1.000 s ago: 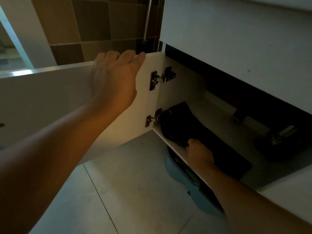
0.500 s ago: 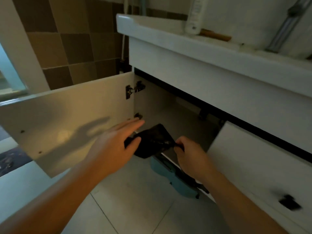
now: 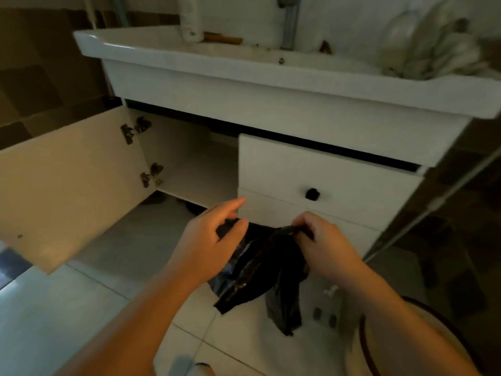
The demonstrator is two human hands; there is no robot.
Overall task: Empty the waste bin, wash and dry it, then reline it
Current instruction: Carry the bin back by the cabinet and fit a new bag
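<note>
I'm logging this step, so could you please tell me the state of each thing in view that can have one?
Cabinet door: swung wide open.
Drawer: shut.
Black bin bag: out of the cabinet, crumpled, hanging between both hands.
Left hand: pinches the bag's edge, index finger straight.
Right hand: pinches the bag's other edge.

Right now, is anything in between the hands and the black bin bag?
No. Both hands already have the black bin bag: the right hand pinches its top edge and the left hand holds the other side. It hangs in front of the drawer, clear of the open cabinet door.
</note>
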